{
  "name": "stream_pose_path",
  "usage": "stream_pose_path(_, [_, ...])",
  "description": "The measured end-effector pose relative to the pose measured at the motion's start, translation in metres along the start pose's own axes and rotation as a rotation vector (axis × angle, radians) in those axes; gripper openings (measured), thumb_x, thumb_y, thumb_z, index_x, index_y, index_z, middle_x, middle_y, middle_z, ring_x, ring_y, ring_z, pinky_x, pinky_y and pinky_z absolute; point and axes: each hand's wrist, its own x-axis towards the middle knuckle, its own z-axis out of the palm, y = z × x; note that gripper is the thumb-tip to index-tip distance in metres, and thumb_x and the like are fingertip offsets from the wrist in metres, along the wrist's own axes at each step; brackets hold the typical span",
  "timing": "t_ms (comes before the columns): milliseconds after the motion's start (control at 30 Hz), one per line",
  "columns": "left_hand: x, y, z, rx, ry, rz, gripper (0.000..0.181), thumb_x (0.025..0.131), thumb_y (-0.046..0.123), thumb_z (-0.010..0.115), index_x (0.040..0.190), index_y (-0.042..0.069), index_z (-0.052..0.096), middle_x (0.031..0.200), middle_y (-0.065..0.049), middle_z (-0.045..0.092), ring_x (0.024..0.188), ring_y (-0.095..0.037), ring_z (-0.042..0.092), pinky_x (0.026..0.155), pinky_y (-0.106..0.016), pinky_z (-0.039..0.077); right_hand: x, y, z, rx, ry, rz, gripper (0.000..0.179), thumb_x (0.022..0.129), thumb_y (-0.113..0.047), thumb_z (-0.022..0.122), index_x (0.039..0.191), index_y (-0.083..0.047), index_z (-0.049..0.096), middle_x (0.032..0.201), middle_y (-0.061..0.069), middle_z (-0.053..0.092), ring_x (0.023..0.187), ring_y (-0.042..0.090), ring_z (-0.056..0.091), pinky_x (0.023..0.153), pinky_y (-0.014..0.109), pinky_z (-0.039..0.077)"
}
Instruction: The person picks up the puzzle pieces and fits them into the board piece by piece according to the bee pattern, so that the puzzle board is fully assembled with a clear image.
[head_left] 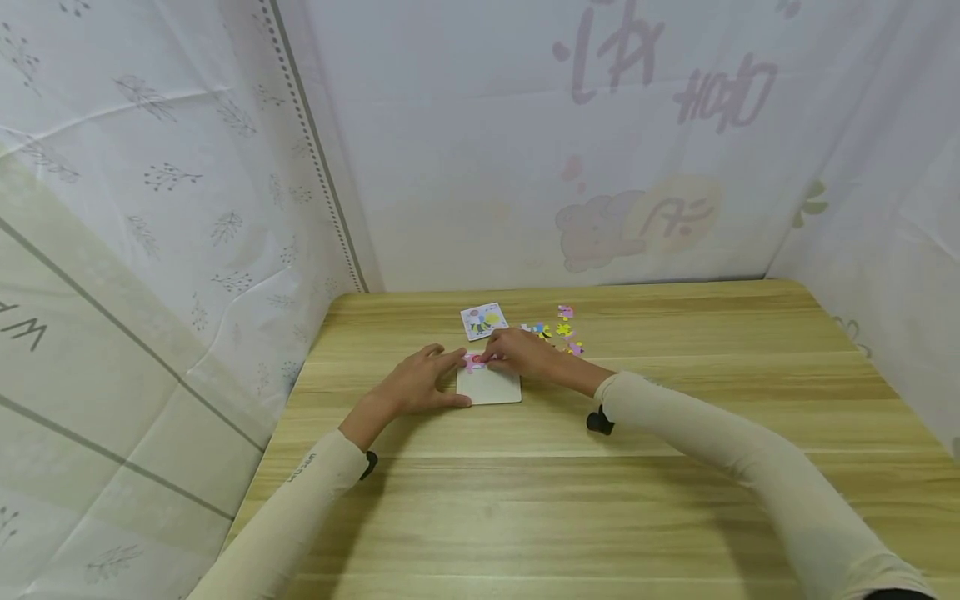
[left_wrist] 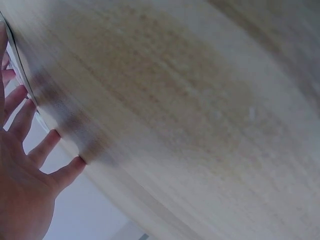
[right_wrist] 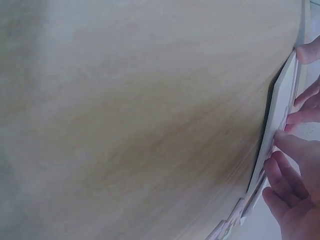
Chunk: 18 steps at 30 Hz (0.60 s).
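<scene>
A small square white puzzle board (head_left: 489, 388) lies on the table, with pink puzzle pieces (head_left: 474, 362) along its far edge. My left hand (head_left: 416, 383) steadies the board from its left side, thumb at the near corner and fingers spread toward the pink pieces. From the right, my right hand (head_left: 525, 353) reaches over the far part of the board. Its curled fingertips pinch a puzzle piece down at the pink ones, and the hand mostly covers that piece. In the right wrist view, the board (right_wrist: 280, 107) shows edge-on beneath both hands' fingers.
Behind the board lies a square picture card (head_left: 480, 320) with a bee-like figure. Several loose yellow, pink and blue puzzle pieces (head_left: 564, 330) are scattered to the right of it, past my right hand. The wooden table (head_left: 480, 500) meets a printed curtain (head_left: 465, 167) at the back.
</scene>
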Motion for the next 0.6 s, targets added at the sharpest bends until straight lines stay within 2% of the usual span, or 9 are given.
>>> stream_pose_path(200, [0.0004, 0.0007, -0.0004, 0.014, 0.002, 0.009, 0.099, 0.085, 0.075, 0.068, 0.162, 0.018, 0.04, 0.154, -0.022, 0.05, 0.145, -0.042, 0.041, 0.113, -0.063, 0.039, -0.0002, 0.0022, 0.0031, 0.009, 0.014, 0.004, 0.014, 0.097, -0.012, 0.075, 0.108, -0.008, 0.082, 0.106, 0.005, 0.074, 0.096, 0.015, 0.069, 0.084, 0.029, 0.058])
stream_pose_path(467, [0.0005, 0.002, -0.0018, 0.013, 0.017, 0.06, 0.083, 0.088, 0.071, 0.068, 0.154, 0.022, 0.053, 0.161, -0.004, 0.046, 0.146, -0.043, 0.04, 0.112, -0.065, 0.038, 0.0011, 0.0048, 0.004, 0.0, 0.008, 0.002, 0.015, 0.097, -0.013, 0.075, 0.11, -0.009, 0.082, 0.107, 0.004, 0.075, 0.097, 0.014, 0.069, 0.084, 0.026, 0.058])
stream_pose_path(600, [-0.0001, 0.002, -0.0019, 0.011, 0.013, 0.061, 0.08, 0.088, 0.07, 0.069, 0.152, 0.023, 0.055, 0.162, -0.002, 0.044, 0.146, -0.042, 0.039, 0.112, -0.065, 0.038, 0.0002, 0.0043, 0.0017, 0.029, 0.002, -0.003, 0.015, 0.098, -0.013, 0.075, 0.11, -0.008, 0.081, 0.108, 0.005, 0.075, 0.095, 0.015, 0.069, 0.083, 0.026, 0.058])
